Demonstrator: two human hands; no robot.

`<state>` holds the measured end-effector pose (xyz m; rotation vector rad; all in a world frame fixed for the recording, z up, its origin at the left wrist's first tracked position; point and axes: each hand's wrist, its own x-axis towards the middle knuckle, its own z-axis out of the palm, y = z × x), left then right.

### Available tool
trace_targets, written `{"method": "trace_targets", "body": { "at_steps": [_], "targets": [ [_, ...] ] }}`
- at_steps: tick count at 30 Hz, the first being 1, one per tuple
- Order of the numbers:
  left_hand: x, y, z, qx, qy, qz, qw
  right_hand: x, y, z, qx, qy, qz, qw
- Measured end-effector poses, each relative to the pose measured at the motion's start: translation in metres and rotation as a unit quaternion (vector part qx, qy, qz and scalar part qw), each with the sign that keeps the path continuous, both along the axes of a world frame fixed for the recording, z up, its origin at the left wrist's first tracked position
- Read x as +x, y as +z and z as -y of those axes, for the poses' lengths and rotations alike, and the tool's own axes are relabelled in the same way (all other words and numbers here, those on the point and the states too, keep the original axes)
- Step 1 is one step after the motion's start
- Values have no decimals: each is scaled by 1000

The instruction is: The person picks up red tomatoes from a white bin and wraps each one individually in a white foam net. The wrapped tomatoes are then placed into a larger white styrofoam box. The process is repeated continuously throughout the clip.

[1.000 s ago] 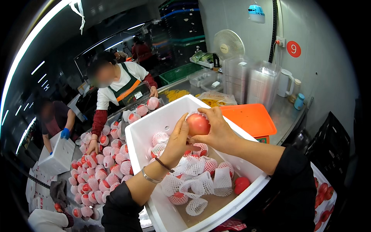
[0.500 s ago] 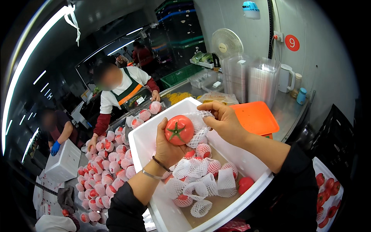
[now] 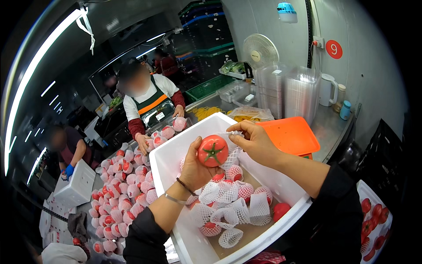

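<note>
Apparently a wrapping-or-unwrapping step; left hand (image 3: 196, 166) cradles a bare tomato (image 3: 212, 150), right hand (image 3: 254, 139) pinches white foam netting (image 3: 234, 133); next move likely calls for steady, gentle support.

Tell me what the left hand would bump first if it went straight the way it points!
Carrying the tomato, the left hand would probably meet the right hand and its pinched foam net first; depth is unclear.

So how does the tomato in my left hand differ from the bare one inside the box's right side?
The held tomato is up in the left hand; the loose tomato lies in the white box. The held tomato shows a green star-shaped top; none is visible on the loose tomato. Both are red.
</note>
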<state>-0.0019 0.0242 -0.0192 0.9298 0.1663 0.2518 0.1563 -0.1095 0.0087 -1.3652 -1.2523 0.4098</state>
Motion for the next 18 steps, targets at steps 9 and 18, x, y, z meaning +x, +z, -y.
{"method": "trace_targets", "body": {
  "at_steps": [9,18],
  "targets": [
    [6,2,18,216,-23,-45,975,4,-11,-7,172,-39,260,949],
    [2,9,18,178,86,-49,979,-6,-3,-3,190,-31,369,909]
  ]
}}
